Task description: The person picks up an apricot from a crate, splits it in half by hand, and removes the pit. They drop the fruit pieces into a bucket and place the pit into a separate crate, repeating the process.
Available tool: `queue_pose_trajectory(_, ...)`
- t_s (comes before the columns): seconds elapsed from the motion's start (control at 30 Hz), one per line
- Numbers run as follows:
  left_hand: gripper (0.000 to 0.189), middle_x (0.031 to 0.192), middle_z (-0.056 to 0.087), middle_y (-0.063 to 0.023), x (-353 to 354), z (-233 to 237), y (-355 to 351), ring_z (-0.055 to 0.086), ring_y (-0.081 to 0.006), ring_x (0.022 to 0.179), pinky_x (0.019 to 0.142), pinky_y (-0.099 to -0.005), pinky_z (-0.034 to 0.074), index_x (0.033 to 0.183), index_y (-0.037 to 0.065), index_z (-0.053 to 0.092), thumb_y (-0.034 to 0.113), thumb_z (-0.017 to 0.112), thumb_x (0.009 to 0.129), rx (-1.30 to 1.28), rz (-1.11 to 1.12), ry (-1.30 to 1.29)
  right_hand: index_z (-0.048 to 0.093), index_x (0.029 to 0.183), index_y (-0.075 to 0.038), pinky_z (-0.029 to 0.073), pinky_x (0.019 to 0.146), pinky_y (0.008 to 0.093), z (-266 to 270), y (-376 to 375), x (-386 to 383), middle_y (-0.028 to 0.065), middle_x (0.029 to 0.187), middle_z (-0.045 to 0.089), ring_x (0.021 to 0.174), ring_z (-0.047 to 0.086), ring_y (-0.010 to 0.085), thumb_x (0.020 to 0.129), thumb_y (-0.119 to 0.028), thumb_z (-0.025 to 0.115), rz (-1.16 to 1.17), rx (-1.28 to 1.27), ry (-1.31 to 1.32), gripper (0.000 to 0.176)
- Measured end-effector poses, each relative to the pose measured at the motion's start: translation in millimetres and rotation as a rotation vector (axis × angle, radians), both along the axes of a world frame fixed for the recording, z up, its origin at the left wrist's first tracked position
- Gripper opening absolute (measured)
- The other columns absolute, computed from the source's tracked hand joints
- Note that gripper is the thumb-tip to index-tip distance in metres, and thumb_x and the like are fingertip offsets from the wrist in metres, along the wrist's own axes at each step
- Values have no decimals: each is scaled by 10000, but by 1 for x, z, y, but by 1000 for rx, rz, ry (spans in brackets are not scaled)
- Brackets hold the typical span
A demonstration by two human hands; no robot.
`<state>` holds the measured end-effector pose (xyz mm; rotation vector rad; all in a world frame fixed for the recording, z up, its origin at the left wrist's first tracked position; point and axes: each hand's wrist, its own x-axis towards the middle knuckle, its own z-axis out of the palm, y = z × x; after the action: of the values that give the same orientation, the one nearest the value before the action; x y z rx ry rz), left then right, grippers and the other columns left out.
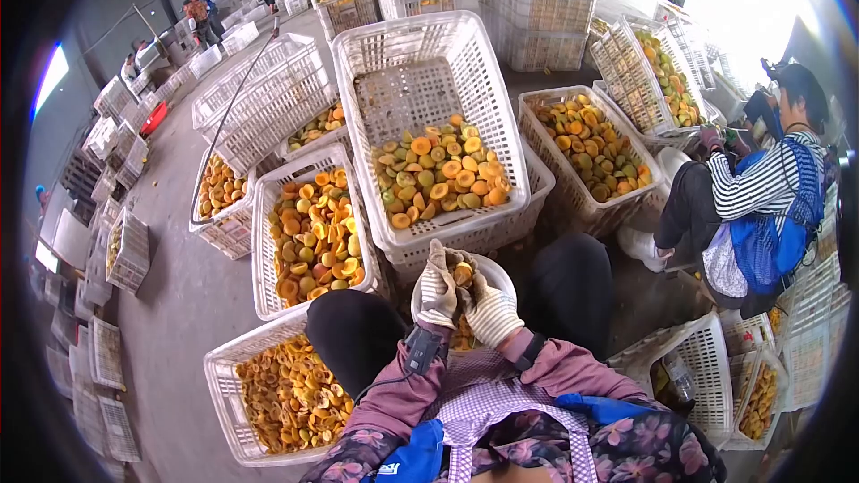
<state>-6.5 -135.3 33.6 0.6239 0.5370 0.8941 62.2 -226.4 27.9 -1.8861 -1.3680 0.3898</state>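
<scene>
My left hand point(438, 288), in a white striped work glove, is closed around a yellow-orange fruit point(463, 274), which looks like a peach. Close against it, my gloved right hand point(491, 310) has its fingers curled at the same fruit; whether it also grips a small tool is hidden. Both hands are over a white bucket point(497, 274) between my knees, with orange fruit pieces inside. Just beyond the bucket, a tilted white crate point(358, 139) holds a heap of yellow-green fruit point(438, 170) at its near end.
Crates of cut orange fruit stand at my left point(318, 233) and lower left point(291, 394). Another fruit crate point(591, 143) is at right. A seated co-worker point(761, 179) works beside stacked crates. Tall crate stacks point(541, 4) rise behind; more people are far off.
</scene>
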Motion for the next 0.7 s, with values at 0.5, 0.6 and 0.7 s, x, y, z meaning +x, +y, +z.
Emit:
queue_pose_trajectory(0.5, 612, 634, 551, -79, -10, 8, 12, 534, -168, 590, 579, -272, 443, 689, 55, 520, 602, 329, 889, 29, -102, 68, 460, 1070, -24, 465, 617, 459, -17, 0, -4, 228, 680, 597, 682, 601, 395, 859, -265, 483, 70, -178, -19, 322)
queue_pose_trajectory(0.6, 587, 652, 551, -71, -11, 9, 10, 531, -160, 603, 596, -266, 436, 688, 61, 517, 588, 354, 890, 76, -129, 127, 462, 1075, -18, 466, 648, 460, -20, -2, -5, 243, 734, 607, 717, 603, 400, 857, -275, 488, 112, -93, 138, 338)
queue_pose_trajectory(0.7, 563, 686, 560, -66, -2, -7, 10, 529, -160, 615, 608, -260, 436, 727, 60, 537, 571, 369, 895, 133, -70, 298, 473, 1068, -16, 463, 706, 456, 7, -1, 7, 248, 835, 608, 812, 568, 436, 874, -246, 471, 79, -314, -54, 301)
